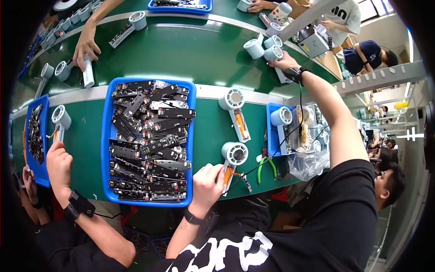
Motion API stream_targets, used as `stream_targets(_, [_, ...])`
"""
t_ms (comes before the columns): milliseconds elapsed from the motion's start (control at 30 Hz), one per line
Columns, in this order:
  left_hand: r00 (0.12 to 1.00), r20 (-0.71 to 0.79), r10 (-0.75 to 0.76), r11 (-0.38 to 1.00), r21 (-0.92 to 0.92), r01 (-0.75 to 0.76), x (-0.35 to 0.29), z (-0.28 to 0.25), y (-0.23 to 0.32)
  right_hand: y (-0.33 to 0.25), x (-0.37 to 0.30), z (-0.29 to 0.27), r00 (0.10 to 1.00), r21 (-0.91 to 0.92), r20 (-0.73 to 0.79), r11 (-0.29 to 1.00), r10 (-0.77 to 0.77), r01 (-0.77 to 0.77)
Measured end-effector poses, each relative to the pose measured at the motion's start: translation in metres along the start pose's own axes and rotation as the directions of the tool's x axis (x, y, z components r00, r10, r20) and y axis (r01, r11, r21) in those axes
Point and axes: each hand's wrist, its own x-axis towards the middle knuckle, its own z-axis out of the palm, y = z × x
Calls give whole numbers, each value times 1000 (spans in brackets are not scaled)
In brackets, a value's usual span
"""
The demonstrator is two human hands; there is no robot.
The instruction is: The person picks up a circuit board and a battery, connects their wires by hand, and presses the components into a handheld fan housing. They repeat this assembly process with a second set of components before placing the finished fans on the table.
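My left hand (208, 185) is closed at the open handle of a light-blue round-headed housing (234, 153) at the near table edge. Orange parts and a wire show in that handle, and a small circuit board (247, 184) hangs beside it. My right arm stretches far forward, and my right hand (284, 62) grips another light-blue housing (273, 53) on the green belt. Two more light-blue housings (253, 49) stand close to it. Beyond my left hand lies a third open-handled housing (231, 99) with an orange part inside.
Left of my hand, a blue tray (107, 145) holds many black board strips. To the right are green-handled pliers (267, 170), a smaller blue tray (273, 149) and a plastic bag (310, 165). A co-worker's hand (60, 163) is at the left; another co-worker's hand (86, 45) reaches over the belt.
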Motion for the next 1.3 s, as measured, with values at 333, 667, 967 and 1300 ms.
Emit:
stream_targets(333, [997,-78,16,999,-29,-18,-4,4,0,-56,-42,-58,998,773,-7,632,-62,45])
stream_targets(667, [992,-81,97,990,-97,-105,-8,10,-4,-263,-231,-92,834,709,34,602,-551,368])
stream_targets(967, [977,-167,134,984,-91,-151,-16,1,-14,-485,-242,2,143,260,-16,134,-990,956])
stream_targets(1300, [981,-167,97,986,-119,-118,-18,25,-16,-569,-209,33,-239,-159,225,-278,-945,947])
